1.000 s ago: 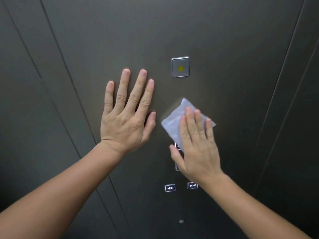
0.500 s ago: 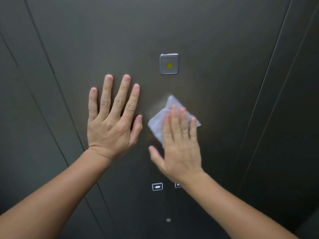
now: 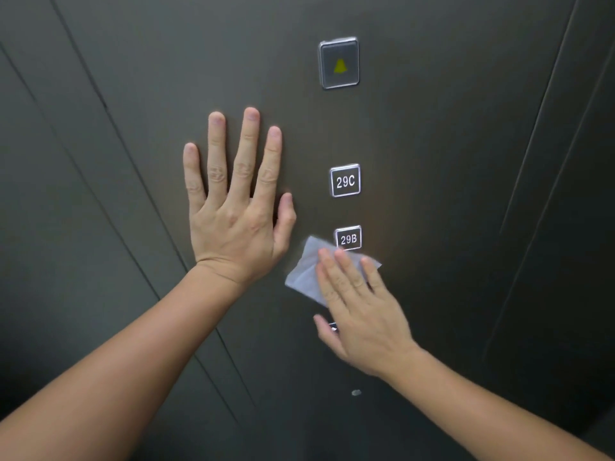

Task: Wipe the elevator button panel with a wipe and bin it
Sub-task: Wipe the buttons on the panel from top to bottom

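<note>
The dark metal elevator button panel [image 3: 432, 194] fills the view. It carries an alarm bell button [image 3: 338, 63], a button marked 29C [image 3: 345, 180] and one marked 29B [image 3: 348, 238]. My right hand [image 3: 361, 311] lies flat on a white wipe [image 3: 306, 274], pressing it against the panel just below 29B, with the wipe's top edge touching that button's lower rim. My left hand [image 3: 238, 201] rests flat on the panel left of the buttons, fingers spread, holding nothing. The lower buttons are mostly hidden under my right hand.
Vertical seams run down the wall [image 3: 100, 227] to the left of the panel and along its right side. A small round keyhole or screw [image 3: 356, 392] sits low on the panel beneath my right wrist. No bin is in view.
My right hand has slid the wipe down the panel, uncovering the 29C and 29B buttons. The left hand stays flat on the wall.
</note>
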A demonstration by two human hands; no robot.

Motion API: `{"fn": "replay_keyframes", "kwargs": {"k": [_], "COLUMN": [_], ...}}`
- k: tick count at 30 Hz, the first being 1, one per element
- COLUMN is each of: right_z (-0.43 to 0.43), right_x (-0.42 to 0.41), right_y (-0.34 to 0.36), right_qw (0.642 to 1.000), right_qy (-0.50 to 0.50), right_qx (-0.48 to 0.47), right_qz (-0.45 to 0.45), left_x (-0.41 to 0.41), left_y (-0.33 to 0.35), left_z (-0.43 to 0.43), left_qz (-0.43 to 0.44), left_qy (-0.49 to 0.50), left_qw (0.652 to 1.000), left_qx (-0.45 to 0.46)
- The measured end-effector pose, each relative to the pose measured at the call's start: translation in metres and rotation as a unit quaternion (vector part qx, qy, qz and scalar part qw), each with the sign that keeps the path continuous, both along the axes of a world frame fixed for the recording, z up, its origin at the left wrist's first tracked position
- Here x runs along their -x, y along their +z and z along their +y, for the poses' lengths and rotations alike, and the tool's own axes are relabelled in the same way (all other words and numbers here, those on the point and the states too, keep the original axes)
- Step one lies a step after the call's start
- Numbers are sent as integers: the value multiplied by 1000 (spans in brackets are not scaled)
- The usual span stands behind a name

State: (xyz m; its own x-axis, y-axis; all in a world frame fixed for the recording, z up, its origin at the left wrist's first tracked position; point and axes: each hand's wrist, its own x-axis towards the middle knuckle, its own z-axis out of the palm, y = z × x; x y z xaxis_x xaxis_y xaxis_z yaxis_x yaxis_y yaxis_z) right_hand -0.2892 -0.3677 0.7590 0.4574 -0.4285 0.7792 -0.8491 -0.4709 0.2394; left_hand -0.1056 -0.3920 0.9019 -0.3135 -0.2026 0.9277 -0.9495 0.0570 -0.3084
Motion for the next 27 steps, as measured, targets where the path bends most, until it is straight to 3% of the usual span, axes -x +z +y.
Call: {"fn": "replay_keyframes", "kwargs": {"k": [5,10,17,23,27], "right_z": [-5,12,-16,-7,-19], "right_x": [12,-12,27,21,42], "right_y": [16,0,39,-22,-43], "right_qw": [992,998,994,997,995], "right_qy": [-45,1,-48,15,-1], "right_qx": [0,-39,27,36,84], "right_qz": [-115,-55,-95,59,57], "left_x": [0,0,2,6,11], "left_y": [-2,-17,-21,-23,-40], "left_z": [-2,0,1,2,2], "left_qz": [0,-28,-26,-24,-5], "left_qy": [2,-4,13,25,32], "left_qw": [1000,999,999,999,999], "left_qx": [-4,-22,-19,-8,12]}}
